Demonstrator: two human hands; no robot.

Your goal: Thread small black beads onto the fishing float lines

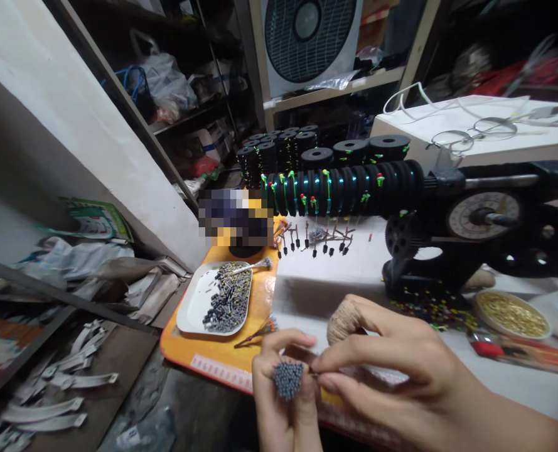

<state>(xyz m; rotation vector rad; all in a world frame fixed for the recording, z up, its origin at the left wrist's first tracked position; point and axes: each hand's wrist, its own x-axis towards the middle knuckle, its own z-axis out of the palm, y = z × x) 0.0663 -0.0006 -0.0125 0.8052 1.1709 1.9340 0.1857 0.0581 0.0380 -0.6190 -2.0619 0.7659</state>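
Near the bottom centre, my left hand is closed around a tight bundle of thin grey rods, with their round ends facing me. My right hand is right beside it, thumb and a finger pinched together at the bundle's side. A small, thin dark piece shows at those fingertips, too small to name. Beige wrapping covers one finger of my right hand. Beyond my hands, a black spool machine carries line, small green, red and yellow pieces, and hanging dark weights.
On the orange table at left stands a white tray of small grey and black pieces. To the right are a bowl of gold-coloured bits and a white box with glasses on top. Black spools stand behind the machine.
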